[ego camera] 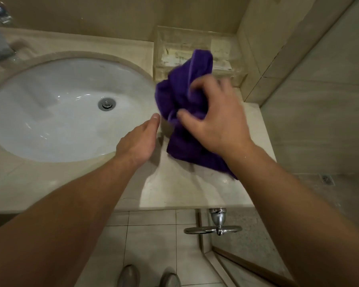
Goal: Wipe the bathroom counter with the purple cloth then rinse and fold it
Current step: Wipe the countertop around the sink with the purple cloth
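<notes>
Head view: right hand (218, 119) gripping purple cloth (182, 96)

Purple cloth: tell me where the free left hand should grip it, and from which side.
Judging from its pose, grip the purple cloth at the loose lower flap on the counter. Come from the sink side, where the left hand already is; the right hand covers the bunched middle.

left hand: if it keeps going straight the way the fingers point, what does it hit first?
Probably the purple cloth. The left hand points up and right across the counter, at the bunched fold the right hand grips. Depth is unclear; it could slide under the raised part instead.
</notes>
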Demonstrator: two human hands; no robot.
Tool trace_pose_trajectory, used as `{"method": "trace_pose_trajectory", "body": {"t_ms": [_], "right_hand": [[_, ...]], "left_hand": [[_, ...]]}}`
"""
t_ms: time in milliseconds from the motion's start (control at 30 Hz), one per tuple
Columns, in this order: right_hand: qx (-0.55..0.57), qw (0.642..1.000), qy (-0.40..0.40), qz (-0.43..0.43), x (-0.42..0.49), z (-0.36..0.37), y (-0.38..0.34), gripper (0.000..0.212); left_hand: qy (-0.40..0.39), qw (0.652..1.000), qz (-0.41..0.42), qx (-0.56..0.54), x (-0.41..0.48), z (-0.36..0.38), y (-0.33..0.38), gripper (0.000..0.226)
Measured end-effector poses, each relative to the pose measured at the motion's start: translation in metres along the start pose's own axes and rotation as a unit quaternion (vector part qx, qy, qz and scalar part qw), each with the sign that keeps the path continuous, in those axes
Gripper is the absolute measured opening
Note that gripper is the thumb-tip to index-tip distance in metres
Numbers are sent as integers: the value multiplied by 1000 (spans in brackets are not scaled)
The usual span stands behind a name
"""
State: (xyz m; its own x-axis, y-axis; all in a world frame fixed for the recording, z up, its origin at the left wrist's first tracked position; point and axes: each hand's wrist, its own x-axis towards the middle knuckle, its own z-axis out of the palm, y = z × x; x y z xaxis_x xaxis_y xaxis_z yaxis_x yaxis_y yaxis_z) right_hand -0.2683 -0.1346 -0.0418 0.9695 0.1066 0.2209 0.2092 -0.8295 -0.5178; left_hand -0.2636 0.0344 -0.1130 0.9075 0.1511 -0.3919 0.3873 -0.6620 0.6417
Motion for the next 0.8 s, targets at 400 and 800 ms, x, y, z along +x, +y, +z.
{"method": "trace_pose_trajectory", "body": {"t_ms": [400,800], "right_hand": [[-94,988,-105,66,-40,89,6,71],[-45,997,-69,-5,-45,81,22,56]], "left_hand": [[14,1000,13,-8,-3,3,1,60],[86,994,2,67,0,9,3,65]]}}
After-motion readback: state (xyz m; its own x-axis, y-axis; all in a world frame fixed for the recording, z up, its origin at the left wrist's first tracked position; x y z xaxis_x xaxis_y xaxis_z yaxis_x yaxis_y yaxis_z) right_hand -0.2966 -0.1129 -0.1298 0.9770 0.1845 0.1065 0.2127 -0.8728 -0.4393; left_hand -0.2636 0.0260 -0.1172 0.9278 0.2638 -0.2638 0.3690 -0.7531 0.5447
